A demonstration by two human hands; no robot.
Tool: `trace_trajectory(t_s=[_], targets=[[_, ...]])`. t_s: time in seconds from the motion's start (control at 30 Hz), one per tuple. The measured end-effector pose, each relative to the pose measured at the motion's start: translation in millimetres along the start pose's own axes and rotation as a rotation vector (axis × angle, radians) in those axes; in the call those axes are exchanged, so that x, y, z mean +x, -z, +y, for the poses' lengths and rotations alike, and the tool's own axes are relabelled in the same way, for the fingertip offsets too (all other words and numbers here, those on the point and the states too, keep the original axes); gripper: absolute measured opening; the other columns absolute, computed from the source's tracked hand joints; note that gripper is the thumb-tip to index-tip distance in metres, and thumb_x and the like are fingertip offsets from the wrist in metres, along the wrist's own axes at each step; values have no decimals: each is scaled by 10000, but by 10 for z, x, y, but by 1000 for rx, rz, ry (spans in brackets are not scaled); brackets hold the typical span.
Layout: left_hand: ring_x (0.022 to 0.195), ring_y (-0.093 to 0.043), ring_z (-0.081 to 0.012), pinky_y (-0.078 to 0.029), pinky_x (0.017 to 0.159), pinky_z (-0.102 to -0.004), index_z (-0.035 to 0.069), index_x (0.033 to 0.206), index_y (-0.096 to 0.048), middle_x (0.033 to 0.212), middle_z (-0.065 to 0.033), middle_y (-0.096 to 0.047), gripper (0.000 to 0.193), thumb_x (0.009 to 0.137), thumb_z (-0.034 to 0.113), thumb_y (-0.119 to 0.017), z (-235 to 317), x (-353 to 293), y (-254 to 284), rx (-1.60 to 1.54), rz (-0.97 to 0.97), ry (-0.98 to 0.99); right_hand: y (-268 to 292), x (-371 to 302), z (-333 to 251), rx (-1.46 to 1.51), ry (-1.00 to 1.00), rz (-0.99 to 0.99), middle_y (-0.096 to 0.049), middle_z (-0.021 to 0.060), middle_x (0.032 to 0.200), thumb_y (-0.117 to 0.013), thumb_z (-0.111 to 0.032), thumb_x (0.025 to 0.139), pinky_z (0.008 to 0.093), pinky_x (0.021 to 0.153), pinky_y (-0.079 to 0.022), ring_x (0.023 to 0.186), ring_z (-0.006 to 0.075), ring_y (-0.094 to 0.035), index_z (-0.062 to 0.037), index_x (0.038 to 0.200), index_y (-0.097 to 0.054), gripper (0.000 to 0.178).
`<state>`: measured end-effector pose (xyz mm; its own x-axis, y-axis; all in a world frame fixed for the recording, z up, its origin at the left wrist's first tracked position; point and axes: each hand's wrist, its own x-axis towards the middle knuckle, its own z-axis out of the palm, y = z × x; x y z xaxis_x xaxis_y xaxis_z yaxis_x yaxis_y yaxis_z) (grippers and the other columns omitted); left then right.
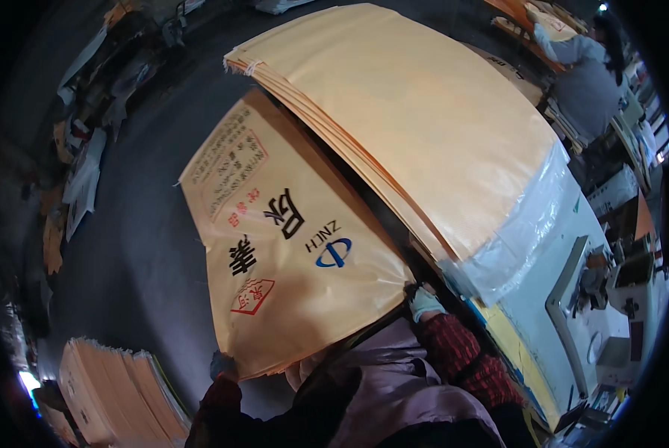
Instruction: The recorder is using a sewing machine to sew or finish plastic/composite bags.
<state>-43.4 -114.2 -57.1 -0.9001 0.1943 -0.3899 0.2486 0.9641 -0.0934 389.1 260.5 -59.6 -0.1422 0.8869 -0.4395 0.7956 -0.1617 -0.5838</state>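
A tan printed sack (297,299) hangs spread out in front of my body, its printed face showing black characters, a blue emblem and red marks. My left hand (222,366), in a dark glove, is closed on its lower left corner. At its right corner, my right hand (424,301), in a white and dark glove, pinches the edge; part of its fingers is hidden by the sack. Just right of it, a pile of plain-faced tan sacks (402,97) lies on the table, with clear plastic film (521,231) sticking out of the near end.
A sewing machine (622,291) stands on the pale table (573,216) at the right, beside a bent metal bar (566,313). Bundled sacks (118,392) stand at lower left. Another person (585,82) works at the far right. Scraps (84,179) lie along the left.
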Motion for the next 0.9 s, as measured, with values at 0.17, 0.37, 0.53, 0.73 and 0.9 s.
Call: trace_trajectory(t_s=[0.17, 0.37, 0.53, 0.73, 0.9], targets=[[937, -613, -304, -489, 810, -378, 43, 965, -570, 975, -148, -621, 283, 813, 280, -546, 116, -72, -123, 289, -20, -227, -113, 121, 136, 25, -190, -44, -613, 219, 1014, -447, -415, 869, 428, 783, -464, 921, 352, -597, -72, 992, -619, 403], [938, -608, -310, -485, 801, -381, 33, 963, -573, 976, -153, -603, 285, 815, 275, -546, 151, -72, -206, 278, -16, -207, -467, 627, 841, -430, -76, -216, -576, 173, 1150, -343, -384, 904, 411, 866, -460, 994, 329, -584, -93, 1140, -559, 433], [989, -587, -314, -467, 840, -378, 20, 1013, -571, 1032, -178, -596, 345, 795, 288, -571, 407, -290, 208, 44, 0, -133, -340, 600, 761, -408, -86, -159, -576, 172, 1151, -328, -382, 908, 405, 872, -456, 1001, 322, -582, -91, 1143, -557, 439], [1043, -552, -324, -433, 896, -387, 28, 1074, -561, 1114, -178, -580, 437, 759, 328, -609, 555, -16, -60, 124, -104, -119, -454, 503, 566, -335, -67, -58, -577, 170, 1151, -309, -378, 913, 398, 880, -453, 1009, 315, -579, -89, 1148, -555, 447], [1054, -543, -332, -416, 920, -394, 31, 1097, -552, 1126, -172, -580, 483, 741, 348, -627, 1450, 265, 170, 345, 311, -422, -361, 392, 417, -231, -32, -17, -578, 169, 1151, -294, -376, 917, 392, 887, -449, 1016, 308, -577, -87, 1152, -553, 454]])
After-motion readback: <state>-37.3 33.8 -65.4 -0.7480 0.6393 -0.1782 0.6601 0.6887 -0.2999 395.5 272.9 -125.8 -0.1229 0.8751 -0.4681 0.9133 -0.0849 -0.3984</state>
